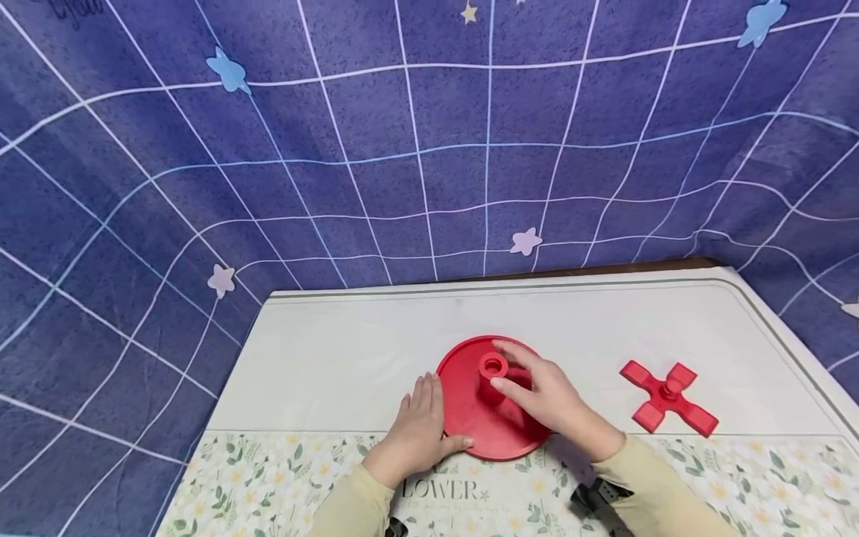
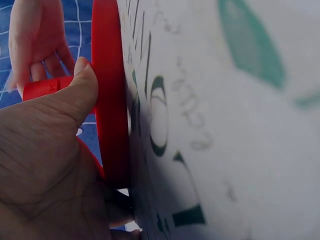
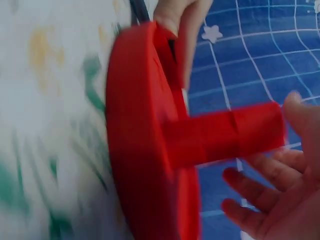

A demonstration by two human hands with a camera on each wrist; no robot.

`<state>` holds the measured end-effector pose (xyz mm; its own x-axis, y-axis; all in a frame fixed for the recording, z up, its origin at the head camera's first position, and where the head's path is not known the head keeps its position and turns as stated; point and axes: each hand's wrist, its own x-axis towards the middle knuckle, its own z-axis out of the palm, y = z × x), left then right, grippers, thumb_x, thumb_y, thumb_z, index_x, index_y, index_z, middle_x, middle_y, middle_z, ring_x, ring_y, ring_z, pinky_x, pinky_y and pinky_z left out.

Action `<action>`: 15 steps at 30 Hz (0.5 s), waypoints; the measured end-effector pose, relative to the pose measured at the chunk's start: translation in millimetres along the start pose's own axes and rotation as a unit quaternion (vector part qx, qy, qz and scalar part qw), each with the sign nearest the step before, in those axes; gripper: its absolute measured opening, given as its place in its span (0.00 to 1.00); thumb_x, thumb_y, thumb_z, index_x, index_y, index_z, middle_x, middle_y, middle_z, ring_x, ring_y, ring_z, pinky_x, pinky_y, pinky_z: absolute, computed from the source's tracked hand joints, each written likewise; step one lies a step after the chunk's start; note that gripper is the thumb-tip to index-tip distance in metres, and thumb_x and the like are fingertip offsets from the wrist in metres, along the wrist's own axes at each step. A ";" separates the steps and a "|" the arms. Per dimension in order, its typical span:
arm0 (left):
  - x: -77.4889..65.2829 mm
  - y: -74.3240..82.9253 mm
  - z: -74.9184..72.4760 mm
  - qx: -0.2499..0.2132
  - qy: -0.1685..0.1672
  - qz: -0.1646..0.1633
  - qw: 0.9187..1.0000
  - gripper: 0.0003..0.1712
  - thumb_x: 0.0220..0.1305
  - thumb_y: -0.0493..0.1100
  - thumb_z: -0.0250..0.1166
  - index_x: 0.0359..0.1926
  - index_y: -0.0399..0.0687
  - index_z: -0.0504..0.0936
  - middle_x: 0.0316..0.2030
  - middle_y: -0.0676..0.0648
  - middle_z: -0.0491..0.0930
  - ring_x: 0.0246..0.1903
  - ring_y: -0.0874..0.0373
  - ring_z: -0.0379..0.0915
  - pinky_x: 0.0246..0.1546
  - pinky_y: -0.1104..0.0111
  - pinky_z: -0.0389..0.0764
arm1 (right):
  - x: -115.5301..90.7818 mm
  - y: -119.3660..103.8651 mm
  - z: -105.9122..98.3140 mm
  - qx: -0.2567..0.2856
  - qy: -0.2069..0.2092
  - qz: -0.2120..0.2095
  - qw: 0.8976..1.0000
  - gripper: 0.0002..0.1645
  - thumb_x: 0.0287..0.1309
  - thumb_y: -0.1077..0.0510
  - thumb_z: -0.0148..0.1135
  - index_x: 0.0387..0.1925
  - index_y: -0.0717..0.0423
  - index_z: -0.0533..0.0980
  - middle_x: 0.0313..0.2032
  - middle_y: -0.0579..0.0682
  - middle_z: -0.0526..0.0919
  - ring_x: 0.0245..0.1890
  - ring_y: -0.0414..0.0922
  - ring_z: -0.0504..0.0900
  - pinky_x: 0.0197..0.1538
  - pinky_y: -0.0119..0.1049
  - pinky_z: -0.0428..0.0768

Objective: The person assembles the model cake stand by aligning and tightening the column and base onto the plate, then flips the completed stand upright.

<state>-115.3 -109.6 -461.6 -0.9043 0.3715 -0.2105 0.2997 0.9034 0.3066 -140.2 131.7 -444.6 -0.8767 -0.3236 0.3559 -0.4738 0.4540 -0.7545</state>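
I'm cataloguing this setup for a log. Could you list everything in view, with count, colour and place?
disc: one, red, on the table cover
post: one, red, upright on the disc
four-armed piece: one, red, on the cover, right of the disc
table cover: one, white with a floral front band
backdrop cloth: blue, grid and stars, behind the table; panel count unclear
wrist devices: two, black, at the wrists
sleeves: two, pale beige
left hand: one, bare, at the disc's rim
right hand: one, bare, by the post's upper end
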 end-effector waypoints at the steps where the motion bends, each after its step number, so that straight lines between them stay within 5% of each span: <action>1: 0.3 -0.1 1.5 -0.006 0.000 -0.001 1.000 0.64 0.59 0.70 0.61 0.74 0.28 0.42 0.74 0.31 0.42 0.73 0.37 0.35 0.69 0.45 0.50 | -3.7 1.0 -6.8 -0.020 0.004 -0.002 1.000 0.39 0.58 0.52 0.69 0.69 0.53 0.66 0.56 0.49 0.80 0.55 0.47 0.80 0.57 0.47 0.76; 5: 1.7 -0.9 4.4 -0.018 0.009 0.002 1.000 0.64 0.59 0.70 0.61 0.74 0.28 0.42 0.74 0.30 0.43 0.73 0.36 0.36 0.69 0.44 0.50 | -24.7 7.9 -46.0 -0.120 0.056 0.002 0.991 0.44 0.56 0.51 0.71 0.71 0.53 0.63 0.61 0.54 0.76 0.61 0.55 0.74 0.59 0.55 0.71; 8: 2.2 -2.0 4.4 -0.020 0.013 0.007 1.000 0.64 0.59 0.70 0.61 0.74 0.27 0.42 0.74 0.30 0.43 0.73 0.36 0.36 0.68 0.44 0.50 | -46.0 18.6 -78.1 -0.188 0.112 0.017 0.976 0.40 0.54 0.54 0.72 0.67 0.56 0.68 0.59 0.60 0.77 0.55 0.61 0.76 0.53 0.60 0.72; 12: 2.2 -3.1 3.6 -0.022 0.013 0.011 1.000 0.64 0.59 0.70 0.61 0.73 0.26 0.43 0.73 0.28 0.43 0.73 0.35 0.37 0.68 0.43 0.50 | -78.3 38.1 -111.4 -0.251 0.154 0.068 0.953 0.35 0.51 0.57 0.73 0.61 0.61 0.72 0.53 0.67 0.78 0.49 0.66 0.76 0.46 0.64 0.71; 15: 3.2 -3.1 3.0 -0.020 0.014 0.013 1.000 0.64 0.58 0.70 0.62 0.73 0.26 0.44 0.73 0.28 0.44 0.73 0.34 0.37 0.68 0.43 0.50 | -100.9 52.8 -129.8 -0.293 0.148 0.138 0.934 0.33 0.51 0.55 0.72 0.57 0.64 0.73 0.49 0.70 0.78 0.46 0.69 0.75 0.43 0.65 0.70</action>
<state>-118.2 -110.5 -466.0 -0.9045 0.3886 -0.1756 0.3118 0.8836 0.3494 -87.5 296.0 -448.7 -0.9154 0.0779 0.3948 -0.1138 0.8910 -0.4396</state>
